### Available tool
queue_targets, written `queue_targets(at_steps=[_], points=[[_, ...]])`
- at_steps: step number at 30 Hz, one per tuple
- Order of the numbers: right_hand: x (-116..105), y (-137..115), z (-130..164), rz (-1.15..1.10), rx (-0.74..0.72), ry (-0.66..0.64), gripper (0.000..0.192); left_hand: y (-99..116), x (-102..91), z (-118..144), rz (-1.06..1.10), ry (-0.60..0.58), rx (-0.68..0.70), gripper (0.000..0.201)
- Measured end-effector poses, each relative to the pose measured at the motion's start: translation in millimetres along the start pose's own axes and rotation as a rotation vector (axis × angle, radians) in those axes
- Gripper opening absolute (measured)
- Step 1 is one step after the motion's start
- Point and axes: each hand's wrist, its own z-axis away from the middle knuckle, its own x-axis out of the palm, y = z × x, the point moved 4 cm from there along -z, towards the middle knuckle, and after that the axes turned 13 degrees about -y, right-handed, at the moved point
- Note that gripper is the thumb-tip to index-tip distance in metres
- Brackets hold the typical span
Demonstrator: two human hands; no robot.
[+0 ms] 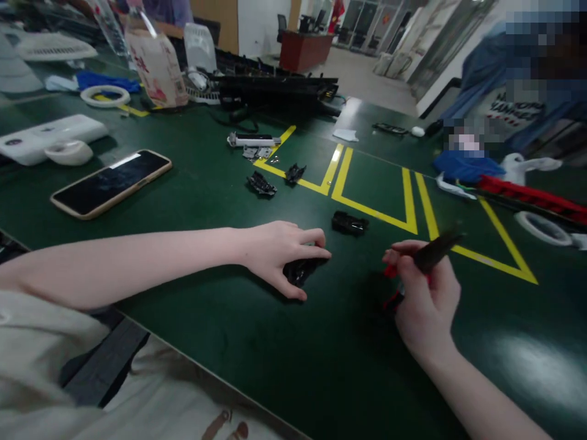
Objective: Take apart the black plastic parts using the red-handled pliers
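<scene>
On the bench, biggest stuff first:

worktop: green mat with yellow tape lines, everything's spread flat on it so I can reach it all.

phone: lying face up, off to my left, well apart from the parts so it's out of the way.

left hand: palm down, fingers curled over a small black part, pinning it to the worktop, I guess so it doesn't slide. Closed around it, thumb on the near side, fingers on the far side.

right hand: closed tight around a screwdriver with a red and black grip. It's blurry, so don't ask me for details.

screwdriver axis: long axis runs diagonal, dark end pointing up and away to my right, red end down toward my left, near the pinned part but not touching it.

spare black parts: one just beyond my left hand's fingertips, two more further out by the yellow tape.
</scene>
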Motion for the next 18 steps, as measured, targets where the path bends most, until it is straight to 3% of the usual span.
queue_targets(at_steps=[8, 18], points=[[6, -11, 1, 0.162, -0.002, -0.225, 0.016, 2, -8.4, 3, 0.058, 0.012, 0.027, 0.073], [23, -16, 15, 0.517, -0.335, -0.415, 0.027, 4, -9.9, 6, 0.123, -0.021, 0.000, 0.076]])
